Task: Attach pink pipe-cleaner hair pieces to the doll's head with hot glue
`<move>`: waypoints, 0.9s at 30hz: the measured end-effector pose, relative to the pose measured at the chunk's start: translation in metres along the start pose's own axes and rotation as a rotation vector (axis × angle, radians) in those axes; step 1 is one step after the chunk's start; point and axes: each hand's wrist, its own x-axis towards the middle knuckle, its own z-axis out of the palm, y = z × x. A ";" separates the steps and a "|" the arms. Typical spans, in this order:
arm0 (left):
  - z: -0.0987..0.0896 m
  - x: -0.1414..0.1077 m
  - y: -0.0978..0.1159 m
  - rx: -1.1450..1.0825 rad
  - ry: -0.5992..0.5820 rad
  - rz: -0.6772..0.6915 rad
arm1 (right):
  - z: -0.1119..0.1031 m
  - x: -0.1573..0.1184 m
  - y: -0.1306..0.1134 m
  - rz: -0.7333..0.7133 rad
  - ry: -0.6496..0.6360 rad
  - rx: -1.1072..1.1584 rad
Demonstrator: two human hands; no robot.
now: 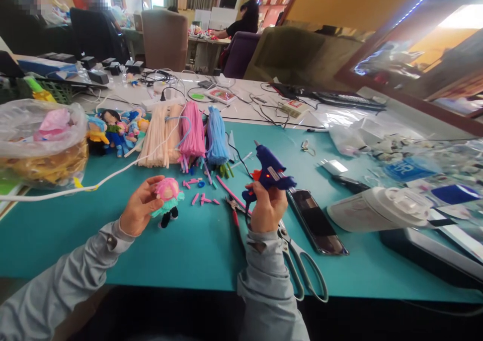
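Between the fingers of my left hand point(139, 207) is a small doll point(167, 194) with pink hair, a mint-green skirt and black legs, held upright above the mat. My right hand point(268, 207) grips a dark blue glue gun point(272, 169) by its handle; its nozzle points up and to the left, and a small red light glows on its side. Short pink pieces point(204, 199) lie scattered on the mat between my hands. Red-handled pliers point(234, 215) and scissors point(302, 265) lie by my right wrist, partly hidden by it.
Bundles of peach point(153, 140), pink point(192, 132) and blue pipe cleaners point(217, 137) stand behind. Finished dolls point(116, 130) and a plastic bag point(41, 145) are at left. A phone point(317, 223) and a white cup point(377, 209) lie at right. A white cable point(113, 177) crosses the left side.
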 end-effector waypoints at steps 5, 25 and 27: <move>-0.002 -0.003 -0.002 0.021 -0.019 0.042 | 0.000 -0.030 -0.013 0.018 -0.190 0.161; -0.002 -0.014 0.001 0.100 -0.173 0.141 | -0.015 -0.115 -0.060 -0.088 -0.686 -0.129; -0.002 -0.015 0.002 0.101 -0.177 0.153 | -0.014 -0.116 -0.059 -0.086 -0.686 -0.135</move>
